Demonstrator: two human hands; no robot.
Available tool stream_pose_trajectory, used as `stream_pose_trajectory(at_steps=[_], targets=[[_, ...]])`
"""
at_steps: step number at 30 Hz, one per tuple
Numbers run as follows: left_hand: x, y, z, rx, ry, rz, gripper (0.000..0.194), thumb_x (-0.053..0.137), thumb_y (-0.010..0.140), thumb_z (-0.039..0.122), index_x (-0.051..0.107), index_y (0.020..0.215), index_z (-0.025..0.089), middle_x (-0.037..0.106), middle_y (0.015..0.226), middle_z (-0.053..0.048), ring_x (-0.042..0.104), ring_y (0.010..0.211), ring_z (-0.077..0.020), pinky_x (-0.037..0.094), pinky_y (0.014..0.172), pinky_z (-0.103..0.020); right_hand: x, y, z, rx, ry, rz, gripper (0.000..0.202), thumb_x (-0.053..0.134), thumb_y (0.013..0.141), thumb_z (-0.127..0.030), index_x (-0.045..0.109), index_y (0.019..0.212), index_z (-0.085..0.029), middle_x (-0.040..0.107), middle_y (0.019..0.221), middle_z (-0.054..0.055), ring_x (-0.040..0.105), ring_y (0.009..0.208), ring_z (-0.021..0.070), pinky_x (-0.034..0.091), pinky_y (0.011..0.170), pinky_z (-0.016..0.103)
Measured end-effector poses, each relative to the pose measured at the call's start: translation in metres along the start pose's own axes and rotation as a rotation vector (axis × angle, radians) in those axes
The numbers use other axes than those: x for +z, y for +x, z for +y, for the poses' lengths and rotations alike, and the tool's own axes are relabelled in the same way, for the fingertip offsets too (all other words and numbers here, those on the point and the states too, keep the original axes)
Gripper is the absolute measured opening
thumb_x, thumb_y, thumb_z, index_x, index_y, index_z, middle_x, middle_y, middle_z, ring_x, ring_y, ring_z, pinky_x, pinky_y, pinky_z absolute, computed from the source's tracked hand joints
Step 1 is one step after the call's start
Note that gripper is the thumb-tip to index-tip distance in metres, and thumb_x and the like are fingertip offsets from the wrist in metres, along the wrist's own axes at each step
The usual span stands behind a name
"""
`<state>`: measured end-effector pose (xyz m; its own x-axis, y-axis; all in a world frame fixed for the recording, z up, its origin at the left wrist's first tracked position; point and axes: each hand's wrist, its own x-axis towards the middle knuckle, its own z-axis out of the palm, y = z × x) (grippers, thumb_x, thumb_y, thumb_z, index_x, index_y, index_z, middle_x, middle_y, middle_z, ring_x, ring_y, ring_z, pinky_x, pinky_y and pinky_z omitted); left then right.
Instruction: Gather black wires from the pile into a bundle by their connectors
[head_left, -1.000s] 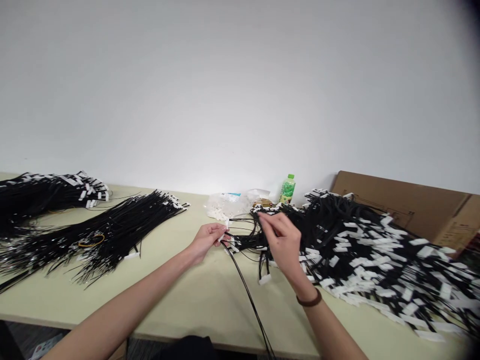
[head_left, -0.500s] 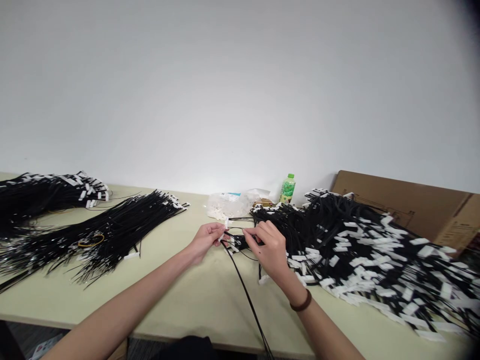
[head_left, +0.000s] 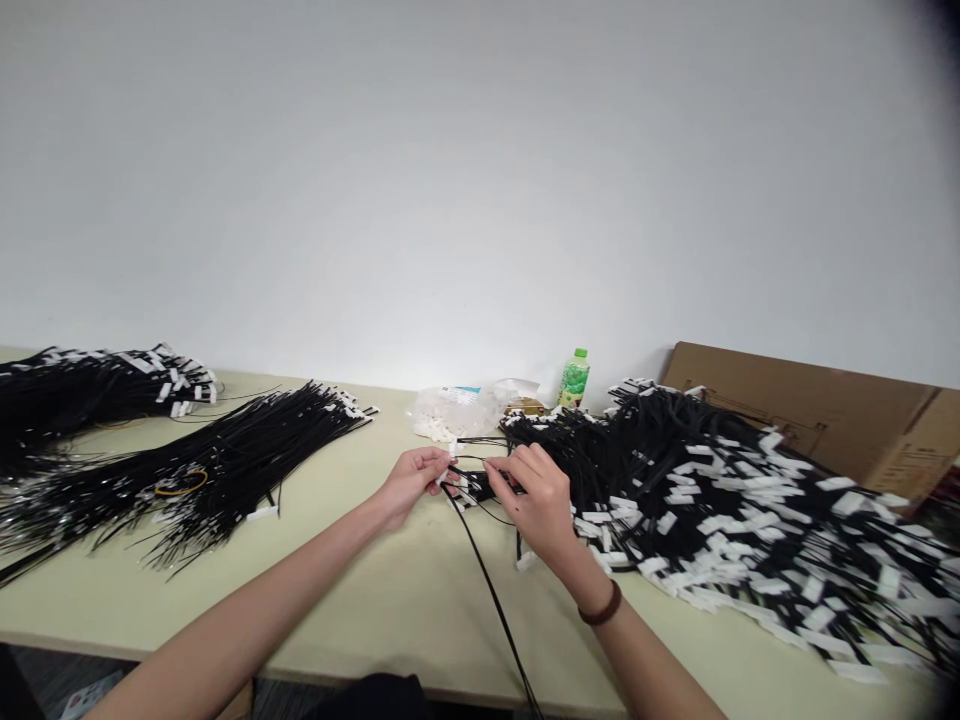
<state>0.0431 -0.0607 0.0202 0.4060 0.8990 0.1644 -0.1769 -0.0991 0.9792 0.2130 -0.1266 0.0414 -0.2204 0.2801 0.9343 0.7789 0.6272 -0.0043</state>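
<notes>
Over the middle of the table, my left hand pinches a small white connector with thin black wires running from it. My right hand is closed just to the right, thumb and forefinger pinched on a thin black wire that reaches towards the connector. A long black cable hangs from the left hand across the table's front edge. Beneath and behind the hands lie more black wires with white tags, partly hidden by the fingers.
Bundles of black cables lie on the left. A large heap of white-tagged black cables covers the right, before a cardboard box. Near the wall stand a clear plastic bag of small white pieces and a green-capped bottle.
Both hands keep nearly the same place and grip. The view has shifted only very slightly.
</notes>
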Motion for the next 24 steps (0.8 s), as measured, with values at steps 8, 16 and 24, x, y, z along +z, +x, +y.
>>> stream_pose_trajectory(at_steps=[8,16,24], targets=[[0.001,-0.001,0.001,-0.005,0.028,0.002,0.037,0.065,0.064,0.045,0.059,0.077,0.012,0.063,0.063,-0.003,0.057,0.052,-0.0117,0.027,0.047,-0.020,0.006,-0.004,0.000,-0.011,-0.051,-0.098,0.013,0.048,0.084,-0.017,0.060,0.081,-0.017,0.052,0.068,0.003,0.042,0.069,0.0147,0.036,0.063,0.026],[0.003,-0.003,0.002,0.001,0.062,-0.012,0.035,0.063,0.065,0.045,0.059,0.074,0.012,0.063,0.062,-0.002,0.056,0.052,-0.0110,0.027,0.047,-0.020,0.014,-0.008,0.000,-0.038,-0.027,-0.131,0.012,0.049,0.084,-0.018,0.060,0.080,-0.018,0.053,0.069,0.003,0.042,0.070,0.0144,0.036,0.063,0.026],[0.003,-0.003,0.001,0.006,0.079,-0.025,0.033,0.062,0.067,0.043,0.059,0.076,0.012,0.064,0.063,-0.003,0.056,0.051,-0.0108,0.027,0.047,-0.020,0.017,-0.011,-0.003,-0.026,-0.034,-0.154,0.014,0.048,0.085,-0.018,0.058,0.076,-0.017,0.051,0.067,0.002,0.042,0.069,0.0149,0.035,0.062,0.026]])
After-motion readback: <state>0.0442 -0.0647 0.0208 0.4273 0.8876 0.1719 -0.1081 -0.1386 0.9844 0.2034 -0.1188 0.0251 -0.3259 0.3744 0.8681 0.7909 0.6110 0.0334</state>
